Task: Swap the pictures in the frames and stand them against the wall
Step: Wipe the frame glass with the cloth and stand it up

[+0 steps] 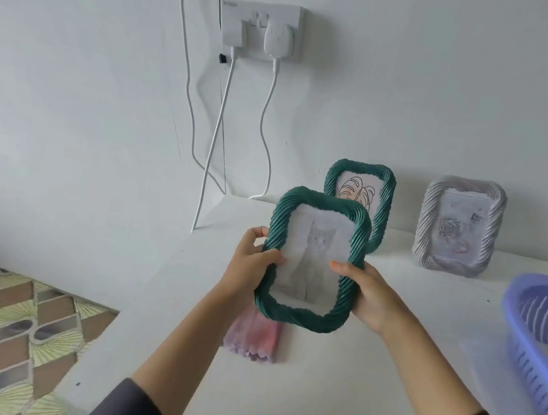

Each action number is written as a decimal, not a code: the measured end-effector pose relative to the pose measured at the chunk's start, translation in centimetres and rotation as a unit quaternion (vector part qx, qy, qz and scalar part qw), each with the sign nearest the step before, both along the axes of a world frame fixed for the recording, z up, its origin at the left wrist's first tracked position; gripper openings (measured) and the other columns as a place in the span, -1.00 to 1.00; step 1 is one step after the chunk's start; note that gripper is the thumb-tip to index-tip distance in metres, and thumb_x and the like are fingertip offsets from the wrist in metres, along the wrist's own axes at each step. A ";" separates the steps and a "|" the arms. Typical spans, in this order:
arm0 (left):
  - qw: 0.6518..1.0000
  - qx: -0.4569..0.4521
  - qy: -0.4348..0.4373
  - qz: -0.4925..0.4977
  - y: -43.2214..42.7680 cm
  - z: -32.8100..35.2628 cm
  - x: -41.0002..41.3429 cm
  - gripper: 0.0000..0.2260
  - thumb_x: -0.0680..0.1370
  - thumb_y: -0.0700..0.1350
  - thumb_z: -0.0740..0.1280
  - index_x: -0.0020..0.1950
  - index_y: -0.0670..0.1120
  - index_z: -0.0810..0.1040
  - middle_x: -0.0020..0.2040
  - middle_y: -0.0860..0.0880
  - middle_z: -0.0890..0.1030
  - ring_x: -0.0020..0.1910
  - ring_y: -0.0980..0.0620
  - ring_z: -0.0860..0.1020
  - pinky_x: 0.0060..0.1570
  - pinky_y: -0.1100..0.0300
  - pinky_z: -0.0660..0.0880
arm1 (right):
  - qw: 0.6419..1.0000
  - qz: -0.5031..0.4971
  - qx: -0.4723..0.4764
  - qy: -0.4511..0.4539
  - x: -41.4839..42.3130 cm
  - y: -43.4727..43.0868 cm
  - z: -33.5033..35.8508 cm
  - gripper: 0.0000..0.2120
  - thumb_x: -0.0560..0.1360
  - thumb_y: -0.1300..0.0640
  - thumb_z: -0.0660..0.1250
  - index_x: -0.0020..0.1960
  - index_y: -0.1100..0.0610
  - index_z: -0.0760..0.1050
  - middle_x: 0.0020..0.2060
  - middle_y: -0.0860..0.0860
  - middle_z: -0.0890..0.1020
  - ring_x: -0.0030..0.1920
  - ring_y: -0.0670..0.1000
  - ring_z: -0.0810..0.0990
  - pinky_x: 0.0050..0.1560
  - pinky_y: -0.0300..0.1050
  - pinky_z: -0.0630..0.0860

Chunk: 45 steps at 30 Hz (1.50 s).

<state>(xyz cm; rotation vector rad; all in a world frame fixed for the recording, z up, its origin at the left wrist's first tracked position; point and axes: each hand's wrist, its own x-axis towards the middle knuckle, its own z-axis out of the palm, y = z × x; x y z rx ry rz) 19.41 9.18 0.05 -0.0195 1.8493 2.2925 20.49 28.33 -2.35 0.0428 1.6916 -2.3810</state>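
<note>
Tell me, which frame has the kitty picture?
The green frame held in both hands; the two frames standing against the wall show a leaf and roses.

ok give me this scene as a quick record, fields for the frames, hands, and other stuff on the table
held frame: green frame with cat picture, lifted above the table, gripped at both sides
left hand: on the frame's left edge
right hand: on the frame's right edge
frames at wall: second green frame with leaf drawing, partly hidden behind the held one; grey frame with rose drawing, upright
cloth: pink cloth lying flat on the table, below the held frame
basket: purple basket at right edge
wall: socket with two plugs
</note>
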 end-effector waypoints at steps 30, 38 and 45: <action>0.999 -0.021 0.019 0.034 -4.8 -3.8 -22.4 -0.80 0.49 -0.38 0.18 -0.05 -0.08 0.39 -0.19 -0.08 0.53 -0.26 -0.01 0.47 -0.34 0.20 0.40 | 0.994 -0.086 0.066 0.012 -22.2 -6.4 -2.2 -0.69 0.23 0.14 0.41 -0.08 0.12 0.39 -0.20 0.09 0.43 -0.13 0.05 0.42 -0.10 -0.10 0.32; 0.999 -0.022 0.023 0.029 -5.5 -4.5 -21.3 -0.69 0.49 -0.41 0.16 0.18 -0.15 0.40 -0.17 -0.06 0.57 -0.27 0.03 0.50 -0.44 0.36 0.47 | 0.992 -0.097 0.077 -0.004 -20.0 -5.8 -4.4 -0.77 0.43 0.42 0.19 -0.13 0.10 0.44 -0.29 0.03 0.46 -0.27 0.00 0.45 -0.24 -0.18 0.41; 0.998 -0.041 0.029 0.030 -6.0 -5.3 -20.7 -0.64 0.48 -0.43 0.15 0.21 -0.15 0.43 -0.17 -0.06 0.57 -0.26 0.03 0.51 -0.34 0.32 0.50 | 0.989 -0.122 0.083 0.012 -18.4 -5.8 -5.2 -0.66 0.43 0.49 0.20 0.03 0.10 0.48 -0.16 0.12 0.62 -0.15 0.04 0.58 -0.06 -0.17 0.55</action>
